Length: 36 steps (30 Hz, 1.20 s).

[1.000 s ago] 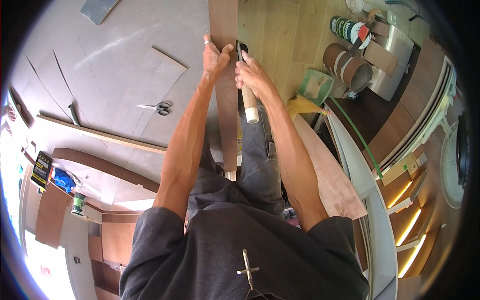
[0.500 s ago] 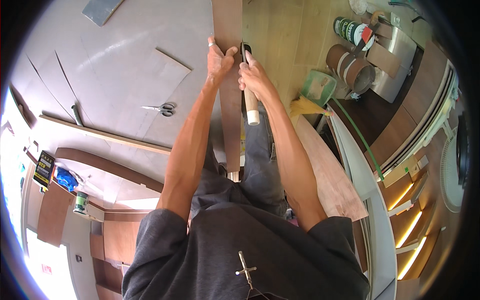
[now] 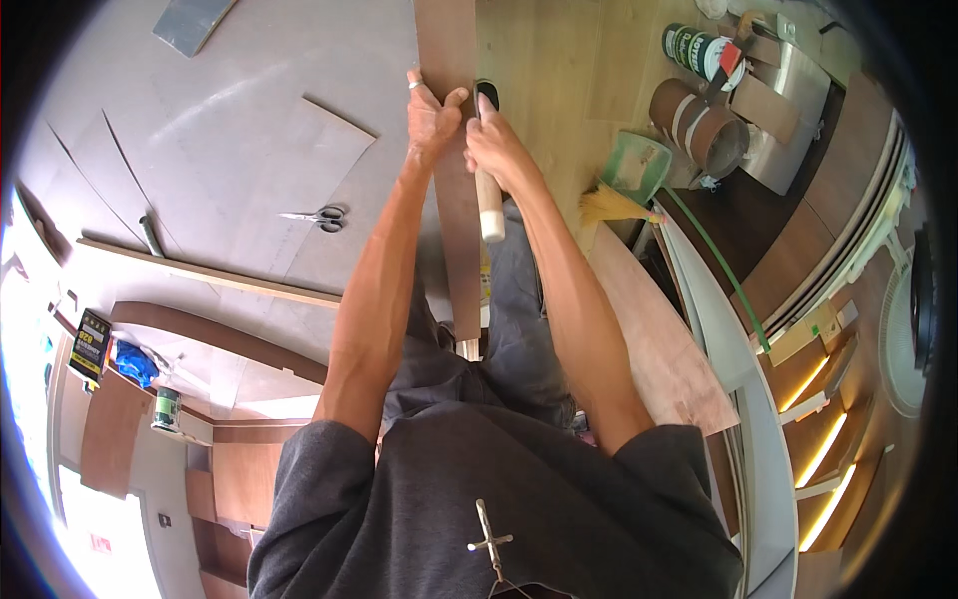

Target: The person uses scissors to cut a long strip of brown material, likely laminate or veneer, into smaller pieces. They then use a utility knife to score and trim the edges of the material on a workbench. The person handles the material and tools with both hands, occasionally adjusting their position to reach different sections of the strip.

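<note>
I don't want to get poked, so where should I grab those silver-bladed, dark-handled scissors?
Best by the dark, rounded finger loops, coming from the right, I think. The scissors lie on the broad grey sheet with their loops toward the right and their slim, pointed silver blades aimed left, away from your grip.

Lettering (image 3: 92,349) on black box (image 3: 88,331) (and can (image 3: 689,48))

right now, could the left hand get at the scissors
Probably yes: the scissors lie on the grey surface, left of the left forearm, with nothing seen in between, though the left hand would first have to let go of the brown board.
</note>
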Motion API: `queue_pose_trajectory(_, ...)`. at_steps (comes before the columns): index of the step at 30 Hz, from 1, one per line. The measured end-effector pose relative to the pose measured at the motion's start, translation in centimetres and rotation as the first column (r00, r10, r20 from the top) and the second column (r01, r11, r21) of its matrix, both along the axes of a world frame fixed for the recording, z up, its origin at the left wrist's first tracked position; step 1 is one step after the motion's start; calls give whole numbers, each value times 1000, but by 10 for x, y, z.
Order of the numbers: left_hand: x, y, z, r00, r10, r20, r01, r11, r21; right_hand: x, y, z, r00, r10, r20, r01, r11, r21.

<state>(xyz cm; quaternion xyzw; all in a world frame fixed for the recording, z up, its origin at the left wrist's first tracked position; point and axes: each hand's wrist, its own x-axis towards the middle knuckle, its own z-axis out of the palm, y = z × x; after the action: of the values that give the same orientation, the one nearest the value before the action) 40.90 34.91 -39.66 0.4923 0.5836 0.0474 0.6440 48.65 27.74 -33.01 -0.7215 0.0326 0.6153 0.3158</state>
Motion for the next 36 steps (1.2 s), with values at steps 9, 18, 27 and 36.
queue_pose_trajectory(9,-2,-3,-9,995,3,99,-6,999,34,11,-4,-22,847,-490,-207,510,859,54)
queue_pose_trajectory(18,-2,-2,-10,990,24,140,-23,1000,-10,-3,-2,-8,877,-461,-136,476,874,102)
queue_pose_trajectory(27,-4,-1,-5,980,40,194,-32,999,-43,10,-11,-21,921,-387,-40,388,914,116)
queue_pose_trajectory(36,-8,-2,-11,976,40,216,-28,998,-62,9,2,-31,925,-297,238,298,954,33)
